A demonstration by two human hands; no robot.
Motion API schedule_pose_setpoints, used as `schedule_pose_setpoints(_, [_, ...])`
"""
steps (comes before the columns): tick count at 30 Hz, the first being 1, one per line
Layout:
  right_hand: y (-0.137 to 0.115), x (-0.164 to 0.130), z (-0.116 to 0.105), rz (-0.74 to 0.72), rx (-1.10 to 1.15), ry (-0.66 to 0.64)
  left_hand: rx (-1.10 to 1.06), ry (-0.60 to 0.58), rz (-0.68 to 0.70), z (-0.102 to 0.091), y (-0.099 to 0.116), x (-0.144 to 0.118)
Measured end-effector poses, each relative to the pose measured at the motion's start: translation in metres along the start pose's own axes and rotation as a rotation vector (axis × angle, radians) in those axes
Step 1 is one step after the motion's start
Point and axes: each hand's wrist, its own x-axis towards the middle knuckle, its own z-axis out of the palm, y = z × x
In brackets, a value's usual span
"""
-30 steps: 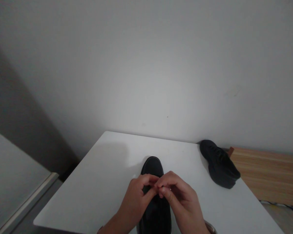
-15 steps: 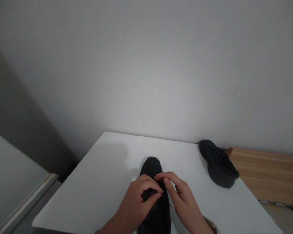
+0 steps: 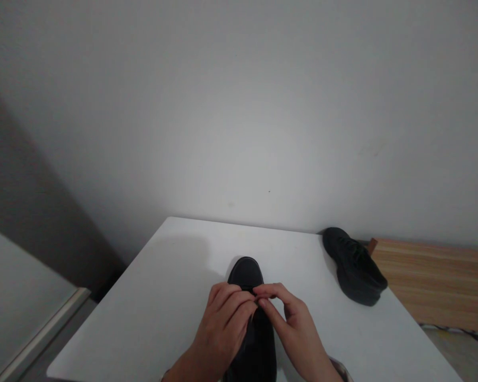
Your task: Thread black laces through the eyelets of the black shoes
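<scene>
A black shoe (image 3: 245,271) lies on the white table (image 3: 163,313) straight in front of me, toe pointing at the wall. My left hand (image 3: 224,323) curls over the left side of its lacing, fingers bent and closed on the shoelace. From the right, my right hand (image 3: 289,318) pinches at the same spot with thumb and forefinger. The fingertips of both hands meet over the upper part of the shoe. They cover most of the dark lace, so its path is hard to make out.
A second black laced shoe (image 3: 354,265) stands at the table's right edge, near the wall (image 3: 239,116). Beyond that edge is a wood-grain board (image 3: 438,281). A pale panel with a raised edge (image 3: 43,329) stands at the lower left.
My left hand has turned over, its back now facing up and its fingertips further forward, against those of my right hand. My right thumb and forefinger have closed together.
</scene>
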Motion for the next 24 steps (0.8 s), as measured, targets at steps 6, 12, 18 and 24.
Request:
schedule_pose_setpoints(6, [-0.003,0.001,0.003,-0.148,-0.126,0.085,-0.137,-0.057,-0.152,-0.003,-0.006,-0.009])
schedule_pose_setpoints(12, [0.005,-0.002,-0.004,-0.304,-0.236,0.05,-0.158,-0.112,-0.215,-0.007,-0.008,-0.016])
schedule_pose_setpoints(18, [0.015,-0.008,-0.017,-0.409,-0.394,0.061,-0.282,-0.143,-0.378,-0.007,-0.007,-0.029])
schedule_pose_setpoints(24, [0.01,-0.009,-0.011,-0.381,-0.387,0.086,-0.655,-0.15,-0.695,0.0,0.002,-0.02])
